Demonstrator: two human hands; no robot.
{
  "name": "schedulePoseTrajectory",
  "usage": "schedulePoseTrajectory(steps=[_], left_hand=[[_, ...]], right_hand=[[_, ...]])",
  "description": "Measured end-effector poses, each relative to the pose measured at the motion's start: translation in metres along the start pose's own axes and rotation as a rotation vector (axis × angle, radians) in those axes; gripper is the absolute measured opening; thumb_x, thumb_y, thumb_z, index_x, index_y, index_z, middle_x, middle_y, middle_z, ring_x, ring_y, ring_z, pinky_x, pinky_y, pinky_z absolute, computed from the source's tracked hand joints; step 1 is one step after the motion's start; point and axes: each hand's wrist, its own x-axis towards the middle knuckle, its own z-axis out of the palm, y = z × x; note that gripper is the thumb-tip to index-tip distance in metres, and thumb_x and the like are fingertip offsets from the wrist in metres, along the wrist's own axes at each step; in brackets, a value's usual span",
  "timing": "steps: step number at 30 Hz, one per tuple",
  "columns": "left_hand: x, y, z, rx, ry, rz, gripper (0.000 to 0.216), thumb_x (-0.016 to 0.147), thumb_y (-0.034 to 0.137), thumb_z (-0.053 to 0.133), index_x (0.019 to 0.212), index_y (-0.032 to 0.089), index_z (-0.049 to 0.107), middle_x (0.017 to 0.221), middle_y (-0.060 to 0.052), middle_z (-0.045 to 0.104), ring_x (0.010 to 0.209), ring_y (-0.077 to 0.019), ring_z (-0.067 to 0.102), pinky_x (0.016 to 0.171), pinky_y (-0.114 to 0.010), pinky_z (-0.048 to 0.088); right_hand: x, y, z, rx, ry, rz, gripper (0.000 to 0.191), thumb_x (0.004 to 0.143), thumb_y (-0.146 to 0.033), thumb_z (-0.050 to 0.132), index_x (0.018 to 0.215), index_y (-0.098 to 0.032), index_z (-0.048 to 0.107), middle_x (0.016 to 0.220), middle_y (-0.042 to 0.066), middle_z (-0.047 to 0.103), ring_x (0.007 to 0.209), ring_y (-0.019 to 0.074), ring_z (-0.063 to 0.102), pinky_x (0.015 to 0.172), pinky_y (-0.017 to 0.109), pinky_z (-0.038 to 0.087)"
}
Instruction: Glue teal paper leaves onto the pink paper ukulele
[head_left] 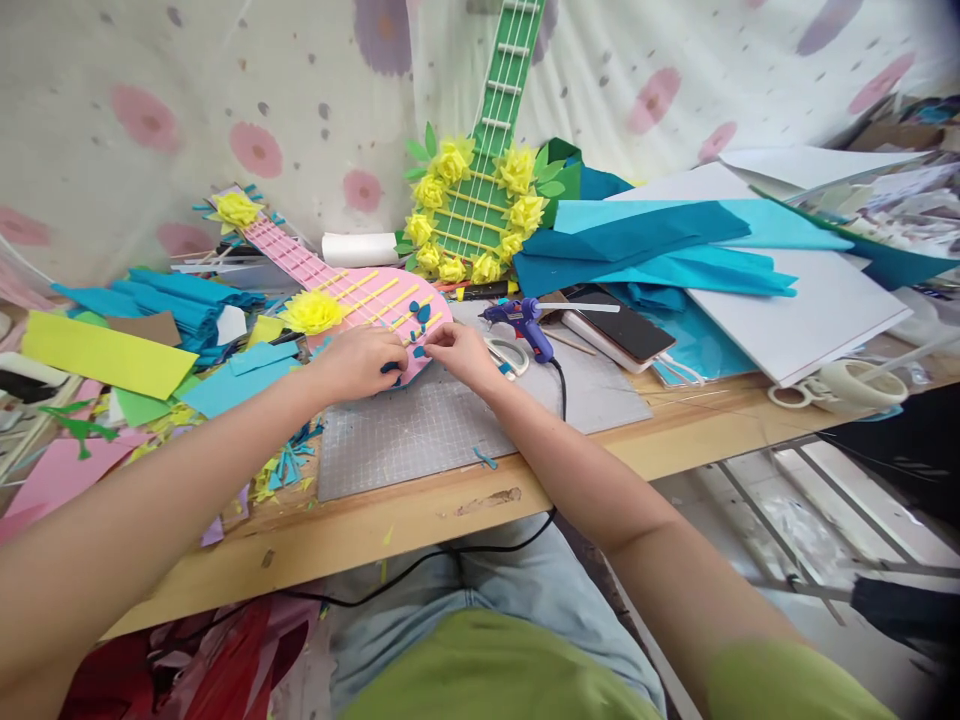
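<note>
A pink paper guitar [352,290] with yellow strings and a yellow flower lies on the table, its body at the edge of a grey cutting mat [420,430]. My left hand [358,362] rests closed on the guitar's lower edge, pinching a small blue paper piece. My right hand [459,350] is beside it, fingers pinched on another small blue piece at the guitar's rim. Small blue shapes [420,315] are stuck on the pink body just above my fingers.
A blue glue gun [521,322] lies behind my right hand, its cord running off the table edge. A green paper guitar [480,200] with yellow flowers leans on the wall. Blue paper sheets [645,250], white board [825,310], tape roll [855,385], phone [622,330] at right; paper scraps at left.
</note>
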Motion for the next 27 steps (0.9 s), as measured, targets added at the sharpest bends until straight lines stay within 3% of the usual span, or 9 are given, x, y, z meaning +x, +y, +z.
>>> schedulePoseTrajectory(steps=[8,12,17,27], left_hand=[[-0.011,-0.009,0.007,-0.073,0.039,0.089,0.021,0.081,0.019,0.046,0.084,0.021,0.067,0.092,-0.004,0.069,0.095,-0.0182,0.059,0.088,-0.032,0.043],[-0.015,-0.01,0.01,-0.138,0.093,0.053,0.019,0.081,0.02,0.046,0.08,0.02,0.066,0.093,-0.005,0.069,0.093,-0.0178,0.059,0.088,-0.031,0.045],[-0.014,-0.013,0.013,-0.162,0.083,0.015,0.021,0.08,0.02,0.045,0.085,0.019,0.066,0.097,-0.005,0.069,0.094,-0.0169,0.06,0.089,-0.031,0.045],[-0.008,-0.011,0.009,-0.076,0.047,0.01,0.022,0.078,0.02,0.045,0.081,0.019,0.067,0.088,-0.005,0.069,0.089,-0.0175,0.06,0.082,-0.029,0.045]], right_hand=[[-0.009,-0.008,0.003,-0.044,-0.032,0.024,0.005,0.065,-0.021,0.06,0.068,-0.021,0.055,0.068,-0.004,0.061,0.067,0.0123,0.056,0.062,0.025,0.04],[-0.018,-0.004,0.009,-0.048,-0.053,0.0,0.007,0.066,-0.021,0.059,0.068,-0.021,0.053,0.067,-0.005,0.06,0.065,0.0116,0.055,0.06,0.024,0.038],[-0.025,-0.006,0.018,-0.06,-0.044,0.015,0.005,0.069,-0.02,0.056,0.071,-0.022,0.052,0.067,-0.005,0.059,0.065,0.0116,0.054,0.06,0.024,0.036],[-0.031,-0.011,0.024,-0.088,-0.013,-0.003,0.007,0.072,-0.023,0.057,0.07,-0.022,0.051,0.07,-0.004,0.061,0.068,0.0126,0.056,0.063,0.024,0.038]])
